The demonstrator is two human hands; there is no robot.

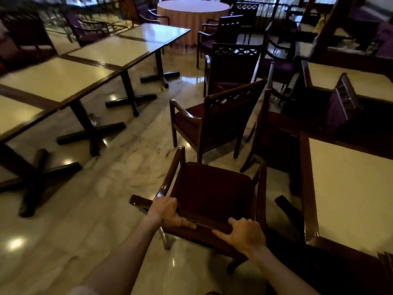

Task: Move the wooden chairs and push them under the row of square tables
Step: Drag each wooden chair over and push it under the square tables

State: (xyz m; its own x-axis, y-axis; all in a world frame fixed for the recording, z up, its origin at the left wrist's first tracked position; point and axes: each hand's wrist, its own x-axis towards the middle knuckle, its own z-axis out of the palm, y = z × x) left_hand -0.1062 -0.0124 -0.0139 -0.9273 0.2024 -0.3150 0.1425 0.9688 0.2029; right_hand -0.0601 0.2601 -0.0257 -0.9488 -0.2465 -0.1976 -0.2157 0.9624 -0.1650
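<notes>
1. The nearest wooden chair (212, 196) stands in the aisle directly below me, its dark red seat facing away, well apart from the row of square counters (63, 79) on the left.
2. My left hand (168, 211) grips the top rail of its back near the left armrest, fingers curled over the front edge; I judge this hold is meant to steer the chair toward the row.
3. My right hand (244, 233) rests on the same rail farther right, fingers bent over the wood and thumb stretched leftward along it; whether it clamps firmly I cannot tell.
4. Both forearms reach forward and down, slightly converging, a pose suited to lifting or dragging.
5. A second chair (214, 118) stands just beyond, angled with its seat toward the left row; a third chair (231, 67) waits behind it.
6. More chairs crowd the right side beside another counter (348, 194).
7. The glossy marble floor (102, 188) between the rows gives room to swing the chair left; the cross-shaped counter bases (93, 135) could catch a leg.
8. A round counter (193, 15) under a skirted cloth sits at the far end.
</notes>
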